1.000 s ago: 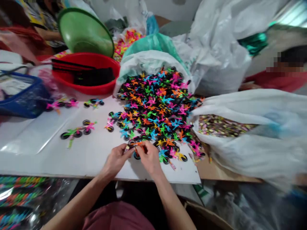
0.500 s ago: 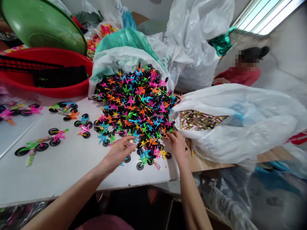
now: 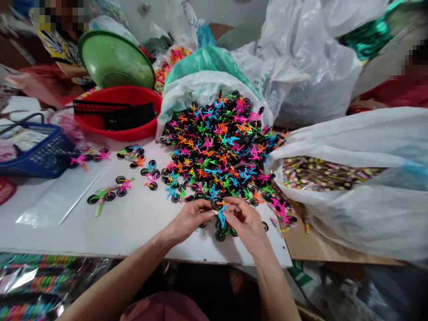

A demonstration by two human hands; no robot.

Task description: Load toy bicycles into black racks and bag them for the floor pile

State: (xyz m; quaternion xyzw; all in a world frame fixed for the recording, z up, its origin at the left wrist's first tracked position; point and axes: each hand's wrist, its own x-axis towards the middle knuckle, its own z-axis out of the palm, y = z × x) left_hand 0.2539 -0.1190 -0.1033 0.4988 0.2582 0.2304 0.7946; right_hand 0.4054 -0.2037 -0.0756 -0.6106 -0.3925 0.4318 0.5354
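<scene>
My right hand [image 3: 246,223] pinches a toy bicycle [image 3: 222,216] with blue and orange frame parts and black wheels. Facing it, my left hand [image 3: 190,219] has thumb and fingers closed on a small pale-ended tube [image 3: 216,213], mostly hidden by the fingers and up against the bicycle. Just behind both hands rises a big pile of toy bicycles [image 3: 214,147] in pink, orange, green, blue and yellow, spilling from a white and green sack [image 3: 207,76]. Below the held one, more toy bicycles [image 3: 220,232] lie on the white tabletop [image 3: 140,232].
To the right, a white plastic bag [image 3: 347,223] gapes over many small wrapped tubes [image 3: 321,174]. A red basin [image 3: 123,131], a green basin [image 3: 117,62] and a blue basket [image 3: 40,151] stand left. Several joined bicycles [image 3: 110,191] lie left. People sit at both far sides.
The view has swung left. My right hand has come away from the pile's right edge with a toy bicycle, and my two hands have met in front of the pile.
</scene>
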